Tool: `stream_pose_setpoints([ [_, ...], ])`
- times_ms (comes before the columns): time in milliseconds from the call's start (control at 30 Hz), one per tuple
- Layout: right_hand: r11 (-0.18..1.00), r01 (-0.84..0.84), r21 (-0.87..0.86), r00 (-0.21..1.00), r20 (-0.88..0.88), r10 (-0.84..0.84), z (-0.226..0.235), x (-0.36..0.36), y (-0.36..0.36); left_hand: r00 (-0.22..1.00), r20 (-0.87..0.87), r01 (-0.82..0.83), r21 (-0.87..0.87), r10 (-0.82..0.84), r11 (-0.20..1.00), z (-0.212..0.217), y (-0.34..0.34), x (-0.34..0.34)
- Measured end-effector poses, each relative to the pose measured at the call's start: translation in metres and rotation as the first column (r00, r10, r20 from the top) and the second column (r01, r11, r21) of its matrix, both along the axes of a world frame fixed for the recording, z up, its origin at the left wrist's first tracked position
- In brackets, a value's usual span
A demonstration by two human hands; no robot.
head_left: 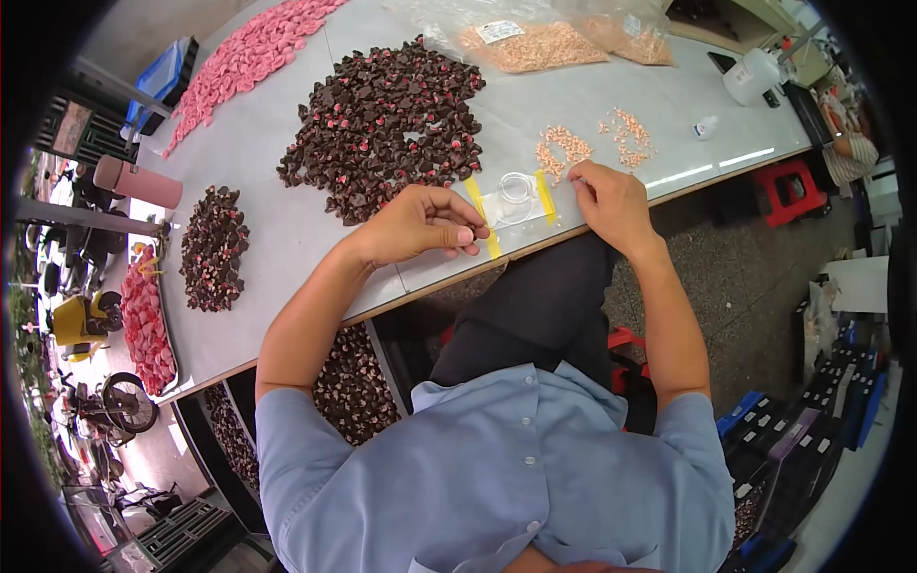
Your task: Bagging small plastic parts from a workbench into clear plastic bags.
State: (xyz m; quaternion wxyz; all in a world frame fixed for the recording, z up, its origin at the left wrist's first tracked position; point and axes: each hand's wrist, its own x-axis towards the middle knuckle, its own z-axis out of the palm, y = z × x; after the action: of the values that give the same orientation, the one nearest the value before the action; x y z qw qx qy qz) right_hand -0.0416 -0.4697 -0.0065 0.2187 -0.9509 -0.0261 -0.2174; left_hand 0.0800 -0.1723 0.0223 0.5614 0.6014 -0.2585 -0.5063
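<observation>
Nearest to the camera, a light blue shirt (525, 458) is being worn by the person, and beyond it dark trousers (525, 310) are being partly covered by the bench (272, 277). At the near edge of the bench, the left hand (435, 224) is being held with the fingers curled and the thumb brought almost against the fingertips; between them a small dark piece (475, 232) is being pinched, just beside the left one of two yellow tape strips (546, 196). By these strips a clear plastic sheet (521, 210) is being held down, and on it a clear ring (517, 188) is being supported.

To the right of the sheet, the right hand (611, 201) is being held with bent fingers, only slightly parted, near the small peach bits (564, 153); whether any bit is being gripped cannot be told.

On the far side, beyond the left hand, a large dark heap (392, 124) is being spread, with red and pink spots showing in it. Farther left, a smaller dark pile (213, 248) and, at the far left, pink pieces (248, 62) are being carried by the bench. At the far edge, more peach bits are being contained in clear bags (540, 46).
</observation>
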Motion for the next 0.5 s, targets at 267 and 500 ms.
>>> stream_pose_setpoints([
  [267, 0.978, 0.189, 0.082, 0.959, -0.229, -0.167, 0.008, 0.002, 0.006, 0.999, -0.038, 0.018, -0.021, -0.019, 1.000, -0.013, 0.007, -0.003],
  [500, 0.970, 0.199, 0.138, 0.947, -0.281, -0.154, 0.007, 0.009, 0.005, 0.997, -0.069, 0.019, -0.037, -0.022, 0.999, -0.016, 0.007, -0.009],
])
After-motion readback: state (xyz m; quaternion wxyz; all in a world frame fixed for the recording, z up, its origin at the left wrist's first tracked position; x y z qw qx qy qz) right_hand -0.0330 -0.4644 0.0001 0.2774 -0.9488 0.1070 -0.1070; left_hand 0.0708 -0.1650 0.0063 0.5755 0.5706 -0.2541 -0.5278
